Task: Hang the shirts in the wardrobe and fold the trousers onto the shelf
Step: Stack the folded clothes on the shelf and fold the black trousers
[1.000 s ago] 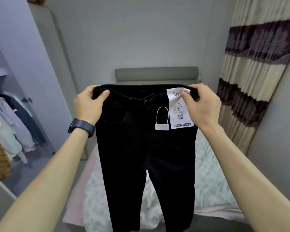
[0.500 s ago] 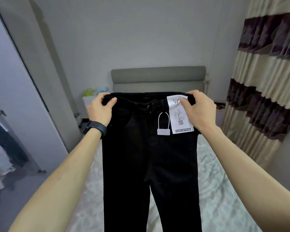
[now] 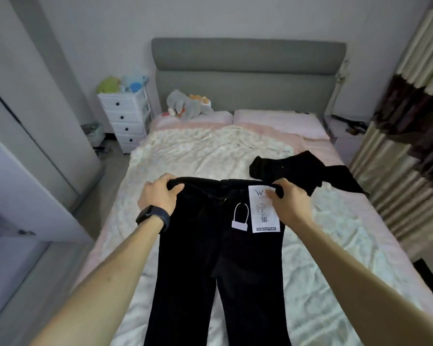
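Observation:
Black trousers (image 3: 210, 265) with a white paper tag (image 3: 263, 211) at the waist hang spread out over the bed (image 3: 185, 158), legs running down toward me. My left hand (image 3: 159, 196) grips the left end of the waistband. My right hand (image 3: 288, 203) grips the right end, thumb over the tag. A second black garment (image 3: 300, 171) lies crumpled on the bed just beyond my right hand.
A grey headboard (image 3: 248, 71) and a plush toy (image 3: 188, 106) are at the far end of the bed. White drawers (image 3: 125, 118) stand at the bed's left. The wardrobe door (image 3: 23, 171) runs along the left, striped curtains (image 3: 410, 133) along the right.
My view has tipped down from the wall to the bed. Both hands have lowered the trousers toward the bedspread, still holding the waistband ends. The second black garment has come into sight.

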